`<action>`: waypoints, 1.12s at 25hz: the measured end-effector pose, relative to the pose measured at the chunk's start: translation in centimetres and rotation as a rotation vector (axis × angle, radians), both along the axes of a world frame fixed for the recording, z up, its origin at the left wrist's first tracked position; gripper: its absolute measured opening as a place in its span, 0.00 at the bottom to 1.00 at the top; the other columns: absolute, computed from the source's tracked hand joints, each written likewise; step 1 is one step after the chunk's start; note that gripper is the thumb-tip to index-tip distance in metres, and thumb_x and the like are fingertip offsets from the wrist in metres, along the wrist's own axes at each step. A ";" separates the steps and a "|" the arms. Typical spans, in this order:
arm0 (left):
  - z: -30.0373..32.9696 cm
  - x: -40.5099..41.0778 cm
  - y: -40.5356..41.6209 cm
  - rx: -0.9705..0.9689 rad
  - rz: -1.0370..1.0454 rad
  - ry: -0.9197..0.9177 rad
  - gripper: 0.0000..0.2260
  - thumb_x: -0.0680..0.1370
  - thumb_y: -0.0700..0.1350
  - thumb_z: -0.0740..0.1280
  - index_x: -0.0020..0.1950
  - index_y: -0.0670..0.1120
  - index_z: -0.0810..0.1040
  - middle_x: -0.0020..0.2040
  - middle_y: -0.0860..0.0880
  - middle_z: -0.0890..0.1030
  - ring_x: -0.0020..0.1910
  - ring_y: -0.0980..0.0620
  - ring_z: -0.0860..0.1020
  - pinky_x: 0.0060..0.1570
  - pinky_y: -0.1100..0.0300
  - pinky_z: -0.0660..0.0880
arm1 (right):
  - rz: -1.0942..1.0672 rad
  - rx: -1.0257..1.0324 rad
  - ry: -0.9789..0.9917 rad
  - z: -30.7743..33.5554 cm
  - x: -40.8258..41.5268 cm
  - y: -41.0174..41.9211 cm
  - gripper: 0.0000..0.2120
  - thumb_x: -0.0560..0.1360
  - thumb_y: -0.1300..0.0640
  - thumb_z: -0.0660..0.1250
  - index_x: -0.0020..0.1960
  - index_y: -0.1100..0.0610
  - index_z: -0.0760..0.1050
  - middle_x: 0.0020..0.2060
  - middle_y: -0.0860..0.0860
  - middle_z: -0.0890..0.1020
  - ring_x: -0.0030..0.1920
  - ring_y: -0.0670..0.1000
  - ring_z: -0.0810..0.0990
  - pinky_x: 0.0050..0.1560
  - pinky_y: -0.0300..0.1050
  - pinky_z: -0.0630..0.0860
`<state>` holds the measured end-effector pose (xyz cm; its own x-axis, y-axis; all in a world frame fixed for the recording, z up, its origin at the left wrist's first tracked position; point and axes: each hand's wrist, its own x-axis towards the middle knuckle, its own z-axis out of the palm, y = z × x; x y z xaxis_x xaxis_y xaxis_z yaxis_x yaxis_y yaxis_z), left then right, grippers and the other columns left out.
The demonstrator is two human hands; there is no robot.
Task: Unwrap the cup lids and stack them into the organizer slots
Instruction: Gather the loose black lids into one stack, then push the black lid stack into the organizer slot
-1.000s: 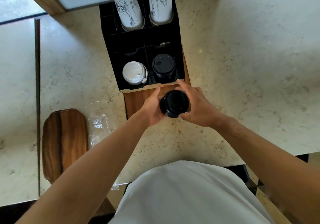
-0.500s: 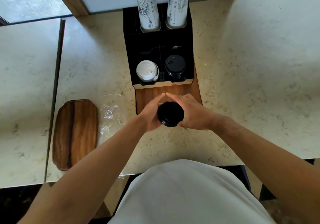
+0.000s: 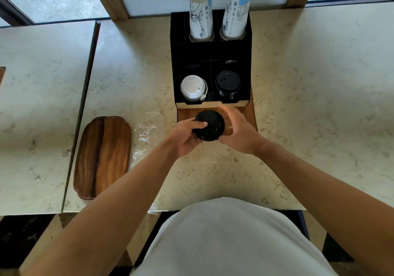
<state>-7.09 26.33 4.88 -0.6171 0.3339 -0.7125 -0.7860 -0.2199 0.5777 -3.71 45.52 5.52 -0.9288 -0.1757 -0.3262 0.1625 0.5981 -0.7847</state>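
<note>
A stack of black cup lids is held just in front of the black organizer. My left hand grips the stack from the left, thumb on top. My right hand curves around its right side with fingers spread; I cannot tell whether it touches the stack. In the organizer's front slots sit a stack of white lids on the left and a stack of black lids on the right.
Two stacks of printed paper cups stand in the organizer's back slots. A wooden board lies under the organizer. Crumpled clear plastic wrap and a wooden tray lie to the left on the marble counter.
The camera view has shifted. My hands carried the black lids a little toward the organizer. My right hand's fingers have spread apart from the stack, and my left thumb now rests on top.
</note>
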 end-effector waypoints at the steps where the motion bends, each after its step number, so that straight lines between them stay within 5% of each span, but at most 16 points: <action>1: 0.3 -0.2 -0.2 0.026 0.046 0.004 0.15 0.79 0.32 0.65 0.66 0.38 0.77 0.64 0.38 0.80 0.64 0.40 0.79 0.60 0.51 0.80 | -0.118 -0.049 -0.026 -0.3 -0.3 -0.3 0.37 0.73 0.59 0.73 0.79 0.50 0.63 0.72 0.50 0.71 0.72 0.53 0.71 0.72 0.54 0.72; 3: 0.8 -0.5 -0.6 0.052 0.118 0.003 0.11 0.80 0.33 0.65 0.62 0.39 0.77 0.63 0.38 0.80 0.65 0.40 0.78 0.62 0.51 0.79 | -0.299 -0.169 -0.162 -0.5 -1.0 -1.1 0.25 0.78 0.52 0.70 0.73 0.52 0.70 0.62 0.49 0.80 0.59 0.51 0.82 0.60 0.50 0.81; 6: 0.7 -1.1 -1.0 0.038 0.173 0.010 0.10 0.80 0.33 0.67 0.60 0.39 0.77 0.59 0.39 0.82 0.64 0.39 0.80 0.61 0.52 0.80 | -0.413 -0.338 -0.295 -0.4 -2.0 -2.3 0.20 0.80 0.49 0.68 0.70 0.55 0.73 0.54 0.51 0.85 0.47 0.51 0.86 0.48 0.48 0.84; 12: 0.2 -3.0 -1.3 -0.117 0.181 0.044 0.20 0.76 0.36 0.74 0.67 0.41 0.76 0.60 0.40 0.83 0.58 0.39 0.83 0.63 0.44 0.79 | -0.486 -0.293 -0.226 -0.2 -4.3 -3.6 0.23 0.78 0.52 0.73 0.70 0.56 0.72 0.57 0.53 0.83 0.50 0.52 0.86 0.53 0.48 0.85; 21: 0.1 -5.9 -1.6 -0.103 0.205 0.040 0.24 0.76 0.33 0.74 0.70 0.39 0.72 0.49 0.43 0.87 0.52 0.40 0.86 0.46 0.53 0.83 | -0.526 -0.271 -0.217 -0.6 -7.6 -3.4 0.24 0.78 0.54 0.73 0.72 0.56 0.73 0.60 0.54 0.83 0.57 0.54 0.84 0.60 0.51 0.83; 28: 0.8 -8.6 0.5 -0.128 0.183 0.134 0.24 0.77 0.34 0.73 0.70 0.39 0.70 0.57 0.41 0.82 0.49 0.43 0.87 0.45 0.55 0.83 | -0.619 -0.285 -0.112 -0.1 -9.2 -2.1 0.24 0.78 0.54 0.73 0.72 0.56 0.72 0.61 0.55 0.83 0.58 0.53 0.84 0.57 0.47 0.83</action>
